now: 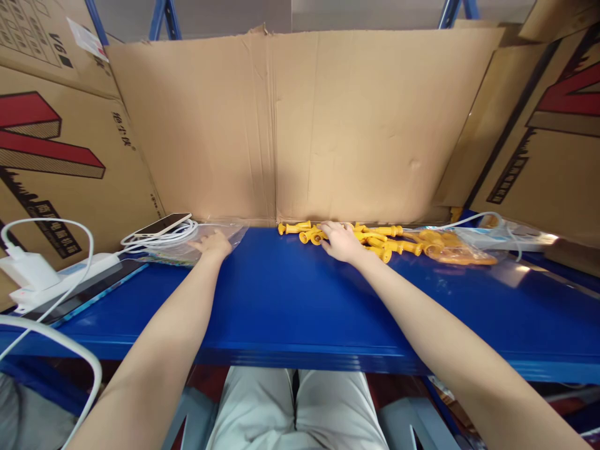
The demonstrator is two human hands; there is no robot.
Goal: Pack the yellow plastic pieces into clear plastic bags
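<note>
A heap of yellow pieces (387, 230) is spread along the back of the blue shelf (300, 294), close to the upright cardboard sheet (351, 125). The heap is overlapped and unsorted, with its pieces turned in several directions. Next to its right end, more yellow is seen within or under clear plastic (462, 250); which of the two cannot be told. The handling of the loose pieces is judged to be at an early stage: none are seen joined or set out in order, and the whole heap appears to be left to deal with.

The right hand (344, 242) is laid palm down over the left part of the heap, its fingers bent among the pieces; whether one is gripped cannot be told, as the fingertips are partly hidden. The left hand (213, 242) is placed on a clear bag (180, 251), its fingers loosely spread; whether the film is pinched cannot be told. No yellow is seen in that bag.

Both forearms are stretched forward over the shelf edge, well apart. Beyond the left hand, a phone (164, 224) is propped on coiled white cable (180, 232), near a power strip (89, 270).
</note>
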